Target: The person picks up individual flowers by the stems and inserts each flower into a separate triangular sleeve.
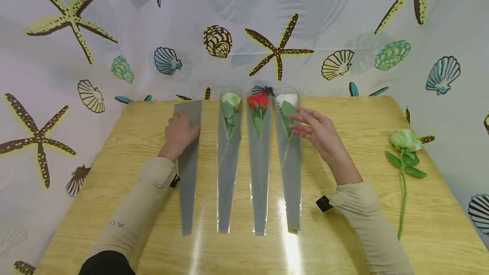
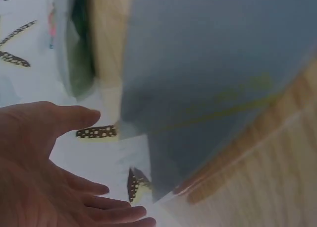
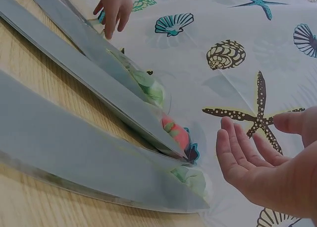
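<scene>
My left hand (image 1: 180, 133) is over the upper part of a flat grey flower sleeve (image 1: 188, 194), in which no bloom shows. In the left wrist view the fingers of this hand (image 2: 44, 162) are spread beside the sleeve (image 2: 198, 88), holding nothing. My right hand (image 1: 318, 133), fingers loosely extended, hovers by the upper right side of the sleeve with a white rose (image 1: 286, 98). The right wrist view has that hand (image 3: 272, 172) with its palm bare. Between the hands lie a wrapped red rose (image 1: 258, 100) and a wrapped pale green rose (image 1: 231, 99).
A loose pale green rose (image 1: 406, 140) with a bare stem lies at the right side of the wooden table (image 1: 336, 241). Behind the table hangs a white cloth (image 1: 244, 7) printed with starfish and shells. The wrapped flowers lie side by side, blooms toward the cloth.
</scene>
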Demonstrator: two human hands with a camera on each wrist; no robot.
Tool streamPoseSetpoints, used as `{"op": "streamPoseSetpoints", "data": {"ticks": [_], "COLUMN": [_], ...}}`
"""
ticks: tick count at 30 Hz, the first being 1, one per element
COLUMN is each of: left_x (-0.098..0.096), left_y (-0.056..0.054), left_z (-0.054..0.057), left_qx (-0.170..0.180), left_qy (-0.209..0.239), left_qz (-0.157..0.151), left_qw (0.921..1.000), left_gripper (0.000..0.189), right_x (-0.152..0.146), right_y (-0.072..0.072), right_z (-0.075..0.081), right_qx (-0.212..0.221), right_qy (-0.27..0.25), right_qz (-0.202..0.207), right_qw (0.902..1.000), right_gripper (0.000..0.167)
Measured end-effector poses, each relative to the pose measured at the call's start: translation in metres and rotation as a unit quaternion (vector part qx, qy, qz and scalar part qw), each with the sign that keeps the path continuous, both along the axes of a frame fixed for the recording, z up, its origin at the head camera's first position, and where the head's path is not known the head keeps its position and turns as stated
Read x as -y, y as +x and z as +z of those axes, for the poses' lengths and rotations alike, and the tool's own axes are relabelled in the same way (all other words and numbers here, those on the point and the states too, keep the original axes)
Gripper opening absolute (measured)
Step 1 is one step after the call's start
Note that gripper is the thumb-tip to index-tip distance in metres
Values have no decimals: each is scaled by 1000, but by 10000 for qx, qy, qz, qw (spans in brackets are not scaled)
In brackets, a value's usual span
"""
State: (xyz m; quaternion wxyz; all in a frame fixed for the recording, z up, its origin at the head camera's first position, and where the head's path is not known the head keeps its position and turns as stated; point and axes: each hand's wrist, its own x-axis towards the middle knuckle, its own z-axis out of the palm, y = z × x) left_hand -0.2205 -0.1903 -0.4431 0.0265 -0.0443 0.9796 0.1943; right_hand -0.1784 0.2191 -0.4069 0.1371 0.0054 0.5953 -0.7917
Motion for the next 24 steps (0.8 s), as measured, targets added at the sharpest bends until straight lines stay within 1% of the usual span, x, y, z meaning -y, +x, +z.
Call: {"op": "streamPoseSetpoints", "data": {"ticks": [3, 6, 8, 10, 13, 15, 18, 20, 22, 24], "left_x": [5, 4, 2, 1, 3, 5, 4, 4, 5, 6], "left_y": [-5, -10, -13, -13, -11, -8, -6, -7, -8, -9], "left_z": [-6, -13, -16, -19, -22, -21, -18, -17, -15, -11], "left_qx": [300, 380, 302, 138, -118, -259, -381, -468, -471, -501], "left_qy": [-110, -235, -325, -499, -596, -634, -651, -638, -521, -363], "left_qz": [107, 108, 107, 51, 13, -73, -240, -327, -379, -391], "left_qw": [9994, 9989, 9990, 9986, 9982, 9976, 9969, 9963, 9968, 9973], "left_gripper": [90, 89, 82, 71, 50, 39, 39, 41, 43, 45], "right_x": [6, 10, 12, 16, 27, 37, 56, 71, 85, 100], "right_y": [-2, -1, -1, -1, -2, -2, 0, 2, 5, 8], "right_z": [-2, -3, -4, -5, -7, -7, -8, -8, -9, -10], "right_qx": [29, -22, -62, -77, -45, -59, -120, -150, -162, -168], "right_qy": [99, 332, 480, 631, 688, 685, 726, 706, 716, 610], "right_qz": [104, 226, 278, 307, 381, 464, 625, 761, 917, 1089], "right_qw": [9999, 9992, 9984, 9975, 9969, 9966, 9953, 9945, 9931, 9920], "right_gripper": [39, 55, 65, 71, 74, 75, 75, 72, 71, 70]}}
